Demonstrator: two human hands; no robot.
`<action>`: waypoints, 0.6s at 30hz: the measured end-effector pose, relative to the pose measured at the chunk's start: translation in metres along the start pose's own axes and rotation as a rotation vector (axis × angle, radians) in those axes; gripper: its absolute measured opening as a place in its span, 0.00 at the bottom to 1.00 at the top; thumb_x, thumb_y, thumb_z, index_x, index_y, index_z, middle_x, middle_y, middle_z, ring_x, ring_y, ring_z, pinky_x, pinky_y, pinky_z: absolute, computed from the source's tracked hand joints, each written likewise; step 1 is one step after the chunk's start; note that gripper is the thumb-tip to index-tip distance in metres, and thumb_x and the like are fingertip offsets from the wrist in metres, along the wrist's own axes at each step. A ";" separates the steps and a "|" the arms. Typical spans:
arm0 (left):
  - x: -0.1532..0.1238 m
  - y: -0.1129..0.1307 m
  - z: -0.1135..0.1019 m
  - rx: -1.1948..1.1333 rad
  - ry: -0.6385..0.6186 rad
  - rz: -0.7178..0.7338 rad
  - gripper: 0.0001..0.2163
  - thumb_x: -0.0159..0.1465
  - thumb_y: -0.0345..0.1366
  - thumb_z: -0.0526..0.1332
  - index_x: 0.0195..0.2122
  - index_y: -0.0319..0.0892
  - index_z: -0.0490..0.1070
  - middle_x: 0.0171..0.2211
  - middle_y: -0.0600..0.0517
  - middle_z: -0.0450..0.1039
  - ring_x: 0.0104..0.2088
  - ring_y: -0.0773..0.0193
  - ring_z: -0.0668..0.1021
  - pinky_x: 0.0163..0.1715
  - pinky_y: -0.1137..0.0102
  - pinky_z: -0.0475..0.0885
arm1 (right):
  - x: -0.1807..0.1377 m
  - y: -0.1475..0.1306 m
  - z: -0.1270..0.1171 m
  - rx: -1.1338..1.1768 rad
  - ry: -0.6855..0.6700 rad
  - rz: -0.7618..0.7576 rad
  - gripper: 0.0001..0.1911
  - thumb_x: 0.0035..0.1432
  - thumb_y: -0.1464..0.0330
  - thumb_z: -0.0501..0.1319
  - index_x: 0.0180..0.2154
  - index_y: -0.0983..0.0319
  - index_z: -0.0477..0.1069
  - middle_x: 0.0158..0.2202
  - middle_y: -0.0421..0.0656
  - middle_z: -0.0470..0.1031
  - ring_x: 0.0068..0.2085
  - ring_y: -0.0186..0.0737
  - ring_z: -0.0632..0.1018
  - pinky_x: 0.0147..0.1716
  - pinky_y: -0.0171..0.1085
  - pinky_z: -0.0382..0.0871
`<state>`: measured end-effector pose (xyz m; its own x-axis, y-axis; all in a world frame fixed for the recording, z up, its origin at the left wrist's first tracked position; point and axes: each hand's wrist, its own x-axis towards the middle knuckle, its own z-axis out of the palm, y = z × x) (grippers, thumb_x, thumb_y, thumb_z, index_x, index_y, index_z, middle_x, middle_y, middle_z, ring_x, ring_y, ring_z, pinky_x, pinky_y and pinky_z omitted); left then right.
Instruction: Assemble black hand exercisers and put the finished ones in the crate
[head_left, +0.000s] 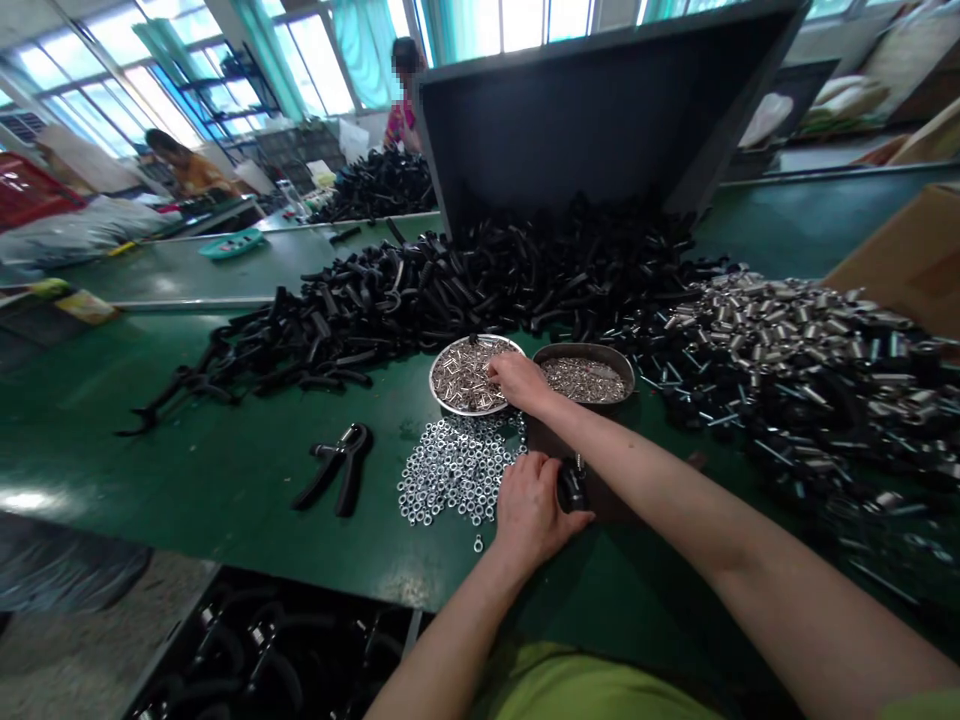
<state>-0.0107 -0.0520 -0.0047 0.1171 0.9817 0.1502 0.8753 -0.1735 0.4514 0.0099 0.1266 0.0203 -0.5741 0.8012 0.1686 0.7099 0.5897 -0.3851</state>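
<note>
My left hand (529,508) is closed around a black plastic handle piece (574,484) at the table's near side; the fingers and palm hide much of it. Above it, my right hand (519,380) reaches over into a round white-rimmed dish (433,388) full of small metal pins (466,375). Its fingers are drawn together at the pins, and whatever they pinch is hidden. Beside the dish stands a dark oval tin (631,385) of smaller metal parts. Silvery nuts (450,470) lie spread left of my left hand. Further left rests an assembled hand-grip exerciser (341,468) with black handles.
Black handles (420,290) are heaped at the back before a large tipped grey bin (600,120). Springs (787,315) and more black parts pile up on the right near a cardboard box (907,260). A crate of exercisers (277,650) stands below the green table's edge. Two people are further back.
</note>
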 end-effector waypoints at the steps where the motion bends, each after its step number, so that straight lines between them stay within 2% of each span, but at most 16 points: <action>1: 0.000 0.000 0.000 0.003 0.001 -0.004 0.27 0.45 0.49 0.70 0.43 0.41 0.69 0.42 0.47 0.69 0.42 0.53 0.71 0.42 0.59 0.68 | -0.001 -0.001 -0.001 0.015 0.016 0.015 0.05 0.58 0.72 0.57 0.35 0.63 0.73 0.39 0.49 0.76 0.43 0.43 0.73 0.40 0.37 0.63; 5: 0.000 0.000 0.001 0.001 0.006 -0.007 0.28 0.45 0.49 0.70 0.43 0.40 0.69 0.41 0.47 0.69 0.42 0.53 0.71 0.42 0.59 0.68 | -0.012 -0.002 -0.012 0.101 0.073 0.088 0.09 0.60 0.69 0.55 0.41 0.64 0.70 0.36 0.48 0.77 0.39 0.42 0.75 0.37 0.37 0.63; 8: 0.000 0.001 0.001 -0.003 0.008 -0.004 0.28 0.45 0.48 0.70 0.44 0.40 0.69 0.42 0.46 0.69 0.42 0.53 0.71 0.42 0.59 0.68 | -0.032 0.001 -0.029 0.188 0.067 0.087 0.08 0.59 0.68 0.56 0.37 0.63 0.72 0.34 0.45 0.77 0.35 0.37 0.75 0.36 0.34 0.63; 13: 0.001 0.001 -0.001 -0.011 0.002 -0.007 0.26 0.45 0.47 0.70 0.43 0.41 0.68 0.42 0.47 0.69 0.43 0.53 0.71 0.43 0.60 0.68 | -0.099 0.013 -0.051 0.307 -0.024 0.059 0.07 0.56 0.70 0.58 0.30 0.62 0.75 0.30 0.41 0.77 0.32 0.34 0.75 0.34 0.32 0.65; 18: 0.002 0.000 -0.001 0.002 -0.012 0.002 0.25 0.46 0.46 0.70 0.42 0.41 0.68 0.40 0.48 0.69 0.42 0.54 0.70 0.42 0.60 0.67 | -0.155 0.027 -0.047 0.372 -0.091 0.074 0.08 0.56 0.75 0.54 0.38 0.62 0.70 0.35 0.43 0.76 0.37 0.37 0.76 0.38 0.35 0.66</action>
<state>-0.0109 -0.0505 -0.0031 0.1245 0.9822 0.1407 0.8758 -0.1754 0.4498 0.1373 0.0232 0.0269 -0.5726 0.8180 0.0538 0.5635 0.4404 -0.6989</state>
